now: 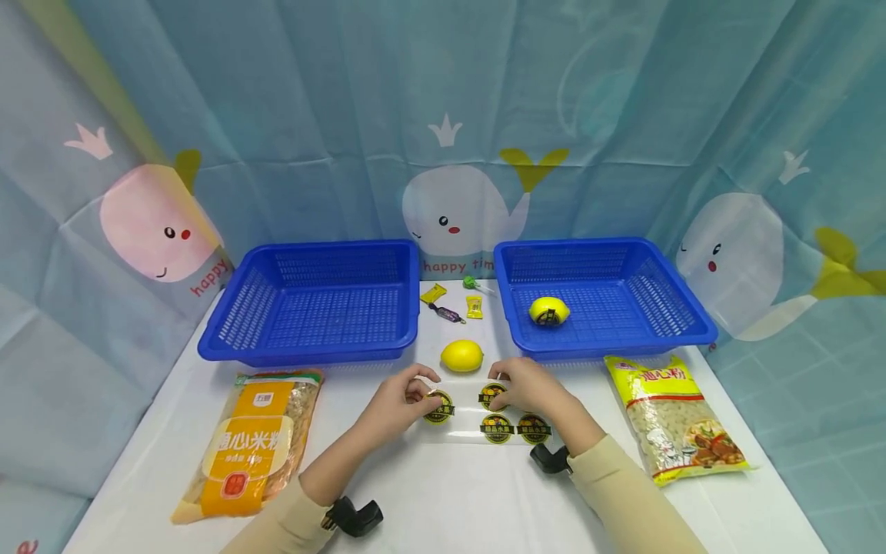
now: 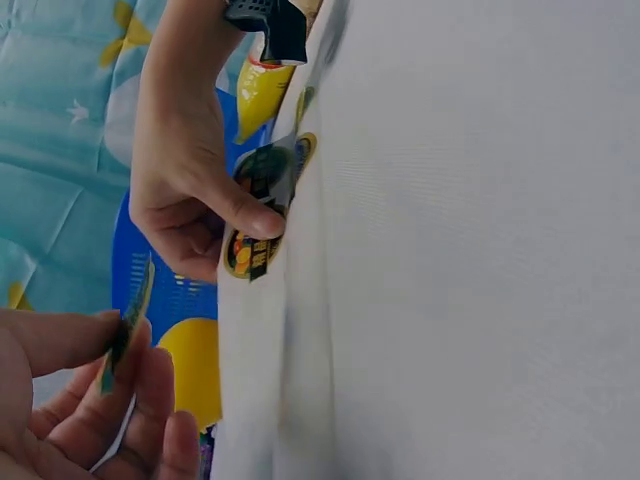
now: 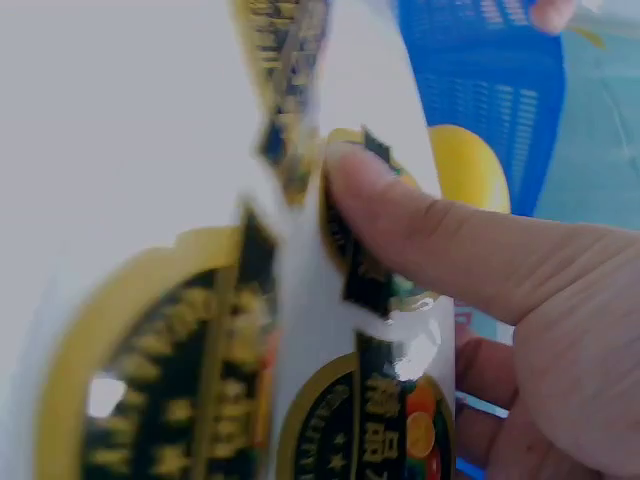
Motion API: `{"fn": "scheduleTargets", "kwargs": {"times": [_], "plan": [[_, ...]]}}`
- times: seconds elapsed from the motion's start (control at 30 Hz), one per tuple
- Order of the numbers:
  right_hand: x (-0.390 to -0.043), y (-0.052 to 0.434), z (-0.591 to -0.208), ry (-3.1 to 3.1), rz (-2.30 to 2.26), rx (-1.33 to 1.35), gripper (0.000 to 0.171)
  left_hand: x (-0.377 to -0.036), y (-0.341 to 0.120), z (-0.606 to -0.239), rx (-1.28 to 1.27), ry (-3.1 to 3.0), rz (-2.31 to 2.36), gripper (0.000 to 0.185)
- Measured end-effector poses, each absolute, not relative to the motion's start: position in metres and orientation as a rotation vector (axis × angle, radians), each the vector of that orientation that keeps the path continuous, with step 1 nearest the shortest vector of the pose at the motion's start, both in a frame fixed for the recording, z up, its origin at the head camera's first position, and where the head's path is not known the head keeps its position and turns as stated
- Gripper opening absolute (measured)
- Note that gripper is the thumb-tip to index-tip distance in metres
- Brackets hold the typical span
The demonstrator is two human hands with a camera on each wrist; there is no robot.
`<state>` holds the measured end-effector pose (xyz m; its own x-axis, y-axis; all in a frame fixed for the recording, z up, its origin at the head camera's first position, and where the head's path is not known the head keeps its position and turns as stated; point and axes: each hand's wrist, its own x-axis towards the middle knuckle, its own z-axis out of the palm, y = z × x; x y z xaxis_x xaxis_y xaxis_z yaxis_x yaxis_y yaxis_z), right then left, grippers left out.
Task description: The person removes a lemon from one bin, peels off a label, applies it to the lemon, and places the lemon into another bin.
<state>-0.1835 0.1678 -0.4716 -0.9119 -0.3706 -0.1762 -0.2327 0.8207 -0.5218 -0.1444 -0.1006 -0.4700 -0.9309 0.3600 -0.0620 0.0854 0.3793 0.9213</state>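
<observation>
My left hand (image 1: 398,402) pinches a round black-and-gold fruit sticker (image 1: 441,409) between thumb and fingers. In the left wrist view that sticker (image 2: 128,325) appears almost edge-on, apart from the other hand. My right hand (image 1: 531,388) grips a glossy backing sheet (image 1: 462,432) by its far edge, thumb (image 3: 400,220) on top over one sticker. Several more such stickers (image 1: 497,428) show on the sheet. Just beyond both hands lies a plain yellow lemon (image 1: 461,355). Another lemon (image 1: 549,310), with a dark sticker on its side, sits in the right blue basket (image 1: 616,346).
A second blue basket (image 1: 311,355) stands at the back left. Wrapped candies (image 1: 474,307) and a green lollipop (image 1: 470,282) lie between the baskets. An orange pasta bag (image 1: 252,446) lies at left, a yellow pasta bag (image 1: 674,419) at right. A curtain hangs behind.
</observation>
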Motion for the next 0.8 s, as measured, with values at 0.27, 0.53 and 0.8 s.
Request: {"fn": "scheduleTargets", "kwargs": {"times": [0.27, 0.53, 0.8], "plan": [[-0.179, 0.162, -0.473, 2.846, -0.675, -0.477, 0.043, -0.148, -0.102, -0.488, 0.262, 2.379, 1.504, 0.032], [-0.173, 0.164, -0.478, 2.899, -0.871, -0.409, 0.044, -0.150, -0.104, -0.494, 0.248, 2.406, 1.540, 0.028], [-0.167, 0.158, -0.471, 2.946, -1.059, -0.335, 0.046, -0.149, -0.106, -0.492, 0.264, 2.424, 1.549, 0.025]]}}
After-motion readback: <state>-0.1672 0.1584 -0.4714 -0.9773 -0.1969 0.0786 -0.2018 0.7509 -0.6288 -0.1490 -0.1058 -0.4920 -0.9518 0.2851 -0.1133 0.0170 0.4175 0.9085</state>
